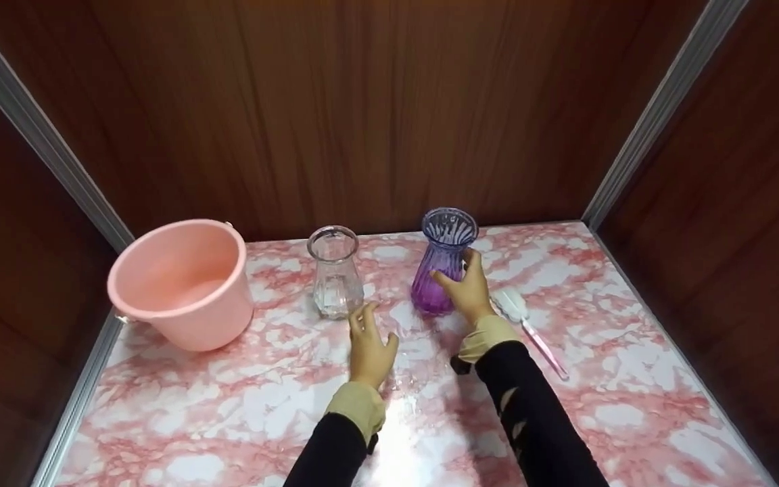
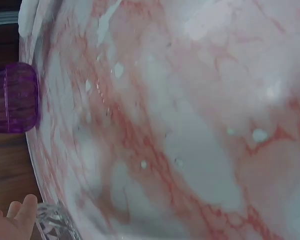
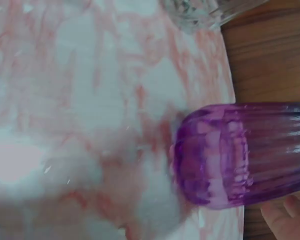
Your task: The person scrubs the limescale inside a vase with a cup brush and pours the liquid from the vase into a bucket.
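Observation:
A ribbed glass vase (image 1: 438, 270), violet at the foot and bluish at the flared rim, stands toward the back of the table. My right hand (image 1: 468, 289) holds it from the right, thumb across its front and fingers at its far side. In the right wrist view, fingertips (image 3: 285, 217) show beside the purple glass. Left of it is a clear glass vase (image 1: 337, 281), upright. My left hand (image 1: 370, 348) is just in front of that clear vase, fingers loosely bent and holding nothing; its fingertips overlap the vase's base in the head view.
A pink bucket (image 1: 217, 321) stands at the back left. Behind my right wrist lies a brush (image 1: 544, 345) with a white head and pink handle. Water drops (image 2: 260, 135) dot the marbled table (image 1: 261, 406). Brown wood-look panels (image 1: 362, 115) enclose three sides.

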Available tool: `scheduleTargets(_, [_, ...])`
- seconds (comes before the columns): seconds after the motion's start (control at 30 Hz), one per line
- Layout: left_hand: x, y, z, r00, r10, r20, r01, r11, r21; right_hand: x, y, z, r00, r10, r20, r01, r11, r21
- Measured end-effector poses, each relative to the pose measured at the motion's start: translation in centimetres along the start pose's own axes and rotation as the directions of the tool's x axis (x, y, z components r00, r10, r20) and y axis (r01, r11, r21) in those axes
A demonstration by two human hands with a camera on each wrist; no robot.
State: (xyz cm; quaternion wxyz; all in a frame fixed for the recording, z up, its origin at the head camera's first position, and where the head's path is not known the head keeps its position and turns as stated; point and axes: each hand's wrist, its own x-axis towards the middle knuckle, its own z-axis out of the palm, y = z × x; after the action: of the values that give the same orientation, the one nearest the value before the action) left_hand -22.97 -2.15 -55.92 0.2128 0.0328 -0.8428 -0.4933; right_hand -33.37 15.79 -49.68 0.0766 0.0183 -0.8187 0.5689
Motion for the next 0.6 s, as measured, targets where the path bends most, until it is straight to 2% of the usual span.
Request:
scheduleTargets(0.13, [-0.29,-0.08,0.35,1.0,-0.014,0.028,0.014,1.0,0.012,0.44,-0.3,0.18,1.0,0.009,-0.003,-0.009,1.0,-0.005])
scheduleTargets(0.3, [-0.61,-0.32,0.34,0.998,-0.042,0.053,0.041,0.999,0.02,0.8,-0.54,0.26,1.0,0.0,-0.012,-0.001,0.997,-0.083])
scheduleTargets(0.47, [-0.75,-0.53,0.01,0.997,-0.035,0.074,0.035,0.999,0.006,0.91,-0.79,0.32,0.999,-0.033,-0.024,0.028,0.983,-0.182])
scheduleTargets(0.6, [-0.7,-0.7,-0.17,0.994,-0.038,0.1,0.038,0.999,-0.002,0.65,-0.87,0.29,0.999,-0.046,-0.022,0.041,0.978,-0.205])
